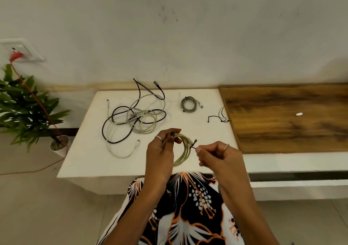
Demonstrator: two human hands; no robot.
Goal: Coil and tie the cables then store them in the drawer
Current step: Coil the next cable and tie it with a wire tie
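Left hand (162, 150) grips the coiled cable (183, 153) above the tabletop (84, 150); right hand (212, 155) pinches the tie (194, 144). The cable is light and springy: hold across all loops.

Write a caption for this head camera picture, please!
Left hand holds a coiled pale cable while right hand pinches a twist tie.
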